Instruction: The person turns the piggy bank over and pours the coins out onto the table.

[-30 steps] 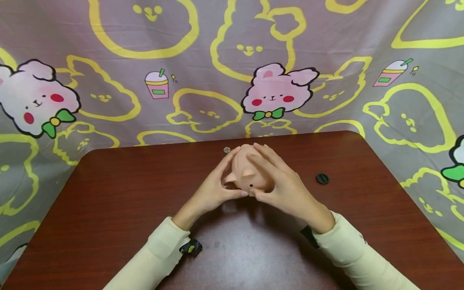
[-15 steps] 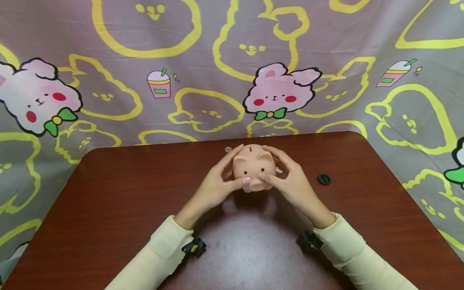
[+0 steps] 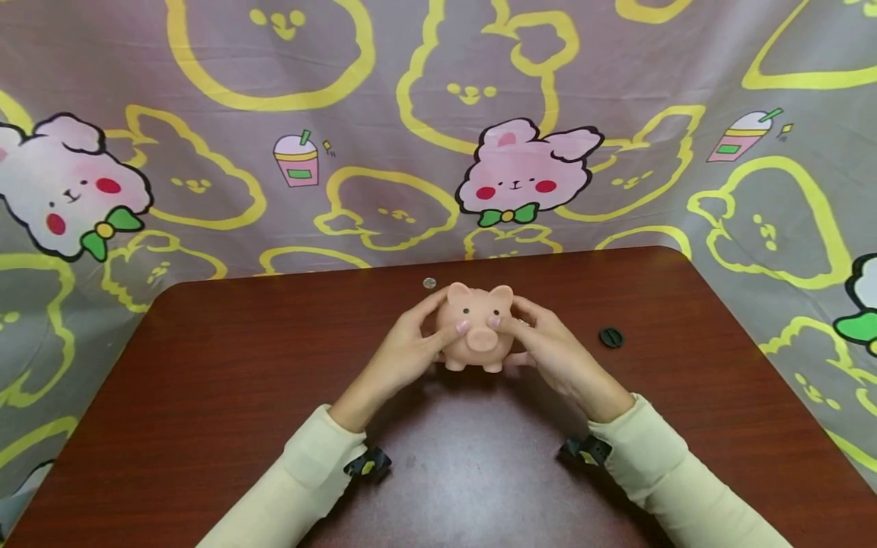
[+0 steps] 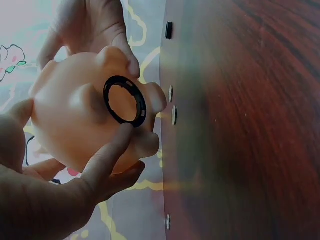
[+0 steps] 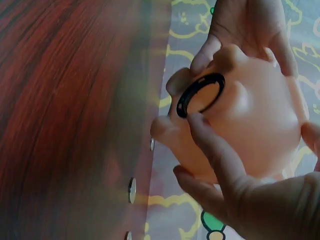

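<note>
Both hands grip a pink piggy bank above the middle of the table, its face toward the head camera. My left hand holds its left side and my right hand the right side, thumbs on the face beside the snout. In the left wrist view, a black ring frames the round hole in its belly between the short legs. A finger of my left hand touches the ring's edge there; a right-hand finger does likewise in the right wrist view. The top slot is out of sight.
A round black cap lies on the brown table, to the right. One coin lies near the back edge; more coins show in the left wrist view. A patterned cloth hangs behind the table.
The piggy bank has turned in both hands. Its face was tipped down and sideways, then the top slot showed; now the snout points at the head camera and the slot is hidden.
</note>
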`<state>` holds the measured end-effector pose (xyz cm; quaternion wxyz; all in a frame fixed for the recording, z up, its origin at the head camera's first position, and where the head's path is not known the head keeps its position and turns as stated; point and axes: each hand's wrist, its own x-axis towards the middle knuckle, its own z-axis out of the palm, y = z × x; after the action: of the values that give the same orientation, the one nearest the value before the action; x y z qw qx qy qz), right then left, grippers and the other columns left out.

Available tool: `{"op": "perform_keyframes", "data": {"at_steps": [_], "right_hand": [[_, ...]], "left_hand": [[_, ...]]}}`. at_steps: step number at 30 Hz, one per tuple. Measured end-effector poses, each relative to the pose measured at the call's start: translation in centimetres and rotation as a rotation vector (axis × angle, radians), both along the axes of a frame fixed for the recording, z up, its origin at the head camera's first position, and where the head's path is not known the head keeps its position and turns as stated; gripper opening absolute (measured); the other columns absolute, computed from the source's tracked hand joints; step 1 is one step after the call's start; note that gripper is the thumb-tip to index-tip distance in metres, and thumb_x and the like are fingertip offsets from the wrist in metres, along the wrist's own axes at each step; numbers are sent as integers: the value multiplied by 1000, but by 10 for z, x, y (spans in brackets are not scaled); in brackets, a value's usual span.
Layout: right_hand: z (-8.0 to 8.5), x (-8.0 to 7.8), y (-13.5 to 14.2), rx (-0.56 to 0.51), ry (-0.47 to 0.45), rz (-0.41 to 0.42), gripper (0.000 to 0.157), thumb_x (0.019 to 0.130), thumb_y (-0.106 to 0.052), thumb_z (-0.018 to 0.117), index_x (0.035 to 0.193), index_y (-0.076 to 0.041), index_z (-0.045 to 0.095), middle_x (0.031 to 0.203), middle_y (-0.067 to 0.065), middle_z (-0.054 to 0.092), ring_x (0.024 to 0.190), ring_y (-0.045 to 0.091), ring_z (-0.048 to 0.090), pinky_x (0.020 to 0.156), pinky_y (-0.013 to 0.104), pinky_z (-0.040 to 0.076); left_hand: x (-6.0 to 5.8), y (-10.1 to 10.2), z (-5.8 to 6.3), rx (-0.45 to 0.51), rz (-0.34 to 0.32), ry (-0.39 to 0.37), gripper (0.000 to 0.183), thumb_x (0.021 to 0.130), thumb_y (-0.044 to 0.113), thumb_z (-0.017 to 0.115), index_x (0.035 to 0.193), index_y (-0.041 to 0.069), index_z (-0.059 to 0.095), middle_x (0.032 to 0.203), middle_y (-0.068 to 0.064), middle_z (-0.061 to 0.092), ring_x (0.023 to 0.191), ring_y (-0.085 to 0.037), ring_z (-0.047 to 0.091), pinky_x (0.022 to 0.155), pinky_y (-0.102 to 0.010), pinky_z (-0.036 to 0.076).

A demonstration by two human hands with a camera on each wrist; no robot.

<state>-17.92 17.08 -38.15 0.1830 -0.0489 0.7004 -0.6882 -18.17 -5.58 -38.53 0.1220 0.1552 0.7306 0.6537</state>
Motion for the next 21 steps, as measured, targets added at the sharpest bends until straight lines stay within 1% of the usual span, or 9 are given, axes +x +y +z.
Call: {"op": "perform_keyframes", "data": {"at_steps": [3, 6, 9, 12, 14, 16, 18, 19, 21], "right_hand": [[-1, 0, 3, -16, -8, 55, 63, 105, -20, 61, 161, -9, 35, 156, 18, 40, 109, 16, 66, 85, 34, 62], [-1, -1, 7, -29, 5, 97, 74, 101, -12, 67, 165, -13, 29, 159, 19, 35, 110, 17, 65, 87, 31, 61], [-3, -1, 9, 11, 75, 113, 84, 95, -7, 74, 166, -19, 29, 162, 13, 34, 114, 18, 63, 89, 27, 58], [-4, 0, 11, 98, 210, 110, 89, 90, -8, 81, 164, -26, 34, 163, 7, 38, 124, 20, 59, 93, 25, 55], [-5, 1, 11, 130, 298, 105, 91, 88, -8, 84, 162, -31, 37, 164, 2, 39, 129, 21, 56, 96, 26, 55], [-6, 3, 11, 149, 384, 96, 93, 87, -8, 85, 162, -34, 37, 164, -2, 39, 133, 19, 54, 99, 24, 54], [-8, 5, 9, 142, 483, 94, 96, 85, -4, 85, 162, -33, 36, 167, -2, 35, 137, 17, 53, 99, 24, 55], [-9, 6, 8, 158, 557, 88, 97, 84, -1, 86, 163, -29, 37, 168, 0, 34, 140, 16, 49, 100, 22, 54], [-12, 7, 6, 214, 731, 70, 98, 80, 3, 87, 162, -21, 39, 171, 6, 30, 146, 16, 43, 101, 17, 52]], "left_hand": [[-1, -3, 0, -53, -10, 47, 63, 100, 18, 72, 158, 21, 46, 146, -13, 58, 99, -23, 72, 77, -31, 60], [-1, -4, 1, -104, -19, 103, 72, 94, 16, 79, 158, 22, 46, 152, -9, 54, 115, -26, 67, 85, -30, 58], [-1, -5, 1, -127, -29, 132, 82, 89, 14, 85, 159, 26, 44, 155, -7, 51, 123, -26, 63, 92, -32, 57], [-1, -6, 2, -154, -39, 188, 89, 84, 14, 89, 159, 30, 44, 159, -4, 47, 131, -25, 59, 97, -39, 58], [0, -7, 3, -191, -33, 254, 92, 81, 15, 92, 159, 34, 45, 162, -1, 43, 143, -24, 49, 110, -46, 51], [0, -8, 3, -224, -24, 340, 94, 79, 16, 94, 158, 34, 46, 166, 0, 37, 152, -24, 39, 116, -49, 45], [-1, -9, 3, -218, -34, 413, 94, 78, 12, 94, 157, 29, 47, 170, -2, 31, 157, -25, 31, 119, -51, 42], [-1, -10, 3, -212, -41, 450, 94, 77, 10, 94, 157, 27, 48, 171, -4, 29, 157, -26, 30, 119, -51, 42], [-2, -11, 0, -219, -54, 539, 94, 75, 6, 95, 156, 22, 47, 172, -8, 26, 156, -27, 32, 114, -48, 48]]}}
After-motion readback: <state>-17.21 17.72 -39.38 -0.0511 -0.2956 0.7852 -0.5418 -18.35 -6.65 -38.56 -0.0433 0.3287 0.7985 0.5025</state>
